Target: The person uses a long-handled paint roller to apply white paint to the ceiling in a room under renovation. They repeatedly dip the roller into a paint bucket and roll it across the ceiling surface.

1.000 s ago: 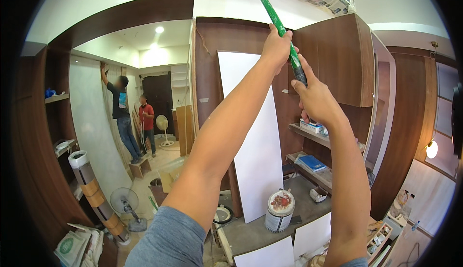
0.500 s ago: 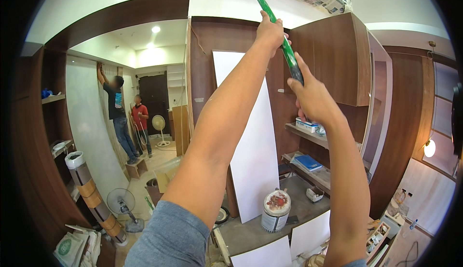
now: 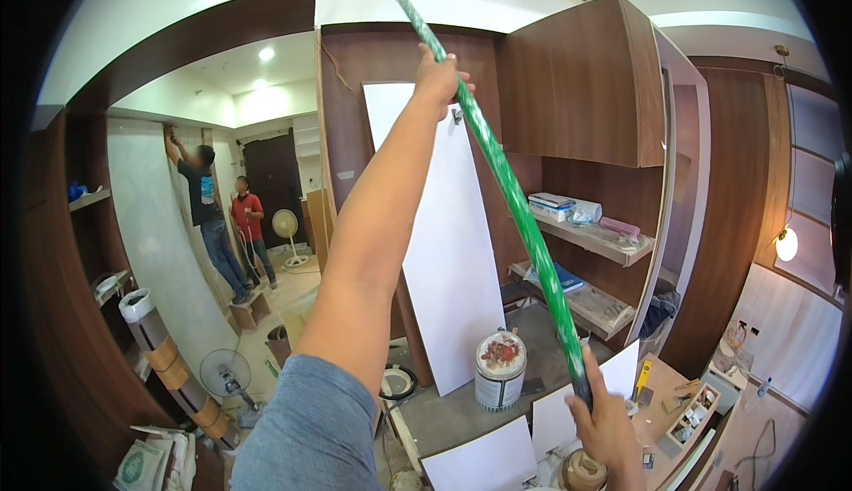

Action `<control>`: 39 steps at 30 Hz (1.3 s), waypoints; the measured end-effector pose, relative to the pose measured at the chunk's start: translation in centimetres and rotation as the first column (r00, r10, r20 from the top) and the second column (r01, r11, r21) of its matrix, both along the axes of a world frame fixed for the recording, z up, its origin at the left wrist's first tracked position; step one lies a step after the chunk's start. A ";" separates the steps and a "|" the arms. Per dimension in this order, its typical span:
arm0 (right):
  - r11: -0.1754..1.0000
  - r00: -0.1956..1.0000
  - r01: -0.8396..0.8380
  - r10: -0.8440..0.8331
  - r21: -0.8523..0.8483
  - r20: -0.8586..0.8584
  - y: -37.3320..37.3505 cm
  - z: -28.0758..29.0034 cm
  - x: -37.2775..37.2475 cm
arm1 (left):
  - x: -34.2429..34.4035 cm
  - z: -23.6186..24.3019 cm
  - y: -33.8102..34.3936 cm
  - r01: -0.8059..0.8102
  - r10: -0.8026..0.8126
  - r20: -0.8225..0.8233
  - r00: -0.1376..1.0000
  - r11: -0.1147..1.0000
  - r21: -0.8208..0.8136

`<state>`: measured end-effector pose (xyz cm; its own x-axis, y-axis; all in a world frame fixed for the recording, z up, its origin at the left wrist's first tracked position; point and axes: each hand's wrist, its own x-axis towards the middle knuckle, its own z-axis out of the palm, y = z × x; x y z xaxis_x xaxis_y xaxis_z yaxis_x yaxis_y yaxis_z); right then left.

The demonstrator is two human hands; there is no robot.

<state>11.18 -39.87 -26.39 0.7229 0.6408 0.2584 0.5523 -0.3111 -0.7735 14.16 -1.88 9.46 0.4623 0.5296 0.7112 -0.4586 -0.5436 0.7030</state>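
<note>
A long green pole (image 3: 516, 214), streaked with white, runs diagonally from near the ceiling down to the lower right. My left hand (image 3: 437, 80) is closed around its upper part, in front of a tall white panel (image 3: 448, 269) leaning on the dark wooden wall. My right hand (image 3: 603, 424) grips the pole's dark lower end, beside small white boards (image 3: 479, 455) and a roll of tape (image 3: 581, 473). A paint can (image 3: 500, 376) with a stained lid stands on the grey counter (image 3: 541, 329) between my arms. The pole's pale tip is high near the top edge.
Two people (image 3: 209, 207) (image 3: 248, 218) work in the left room, one on a wooden step (image 3: 250, 310). Fans (image 3: 285, 229) (image 3: 225, 373) and a long cylinder (image 3: 164, 358) stand left. An upper cabinet (image 3: 577, 83), cluttered shelves (image 3: 590, 229), a tool-strewn board (image 3: 666, 393) and a hanging lamp (image 3: 786, 244) are right.
My right hand has moved far down to the lower right, and much more of the pole shows, including its tip. My left hand has shifted left and slightly down.
</note>
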 end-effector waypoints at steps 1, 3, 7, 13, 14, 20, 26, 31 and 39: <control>1.000 0.999 0.022 -0.022 0.002 0.050 -1.5 -1.9 -0.3 | 0.3 -0.2 0.5 0.007 -0.007 -0.005 1.000 1.000 0.000; 0.997 0.997 0.015 -0.009 -0.069 0.083 -3.7 -4.7 -0.6 | 0.0 -1.4 2.6 0.043 -0.043 -0.015 0.999 0.999 -0.031; 0.989 0.996 -0.040 0.050 -0.144 0.070 -7.7 -11.3 -0.2 | -0.9 -4.0 3.3 0.071 -0.072 -0.017 0.997 0.996 -0.056; 0.998 0.998 -0.061 0.060 -0.032 -0.029 -11.3 -15.3 -1.7 | -1.3 -7.5 4.8 0.082 -0.084 -0.018 0.996 0.992 -0.100; 0.997 0.995 -0.072 0.070 -0.028 -0.066 -11.7 -15.0 -2.0 | -1.4 -7.9 4.4 0.083 -0.087 -0.032 0.996 0.992 -0.100; 0.942 0.904 -0.085 -0.064 -0.325 -0.422 -12.1 -13.5 -3.2 | -2.6 -10.3 3.4 0.067 -0.075 -0.074 0.995 0.993 -0.100; 0.997 0.961 -0.015 -0.006 -0.074 -0.276 -11.6 -15.4 -4.9 | -2.5 -11.2 4.1 0.076 -0.087 -0.087 0.992 0.990 -0.120; 0.998 0.952 -0.058 0.047 -0.028 -0.302 -11.5 -17.0 -4.3 | -2.9 -11.8 5.7 0.069 -0.076 -0.040 0.996 0.986 -0.153; 0.997 0.913 -0.044 0.015 -0.062 -0.409 -17.5 -29.4 -4.5 | -6.6 -19.4 -9.5 0.225 -0.229 -0.052 0.972 0.971 -0.078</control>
<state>6.64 -57.40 -55.77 0.7364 0.6691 -0.0996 0.2034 -0.3594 -0.9108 7.54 -11.36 -9.98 0.6171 0.4542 0.6426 -0.5197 -0.3780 0.7662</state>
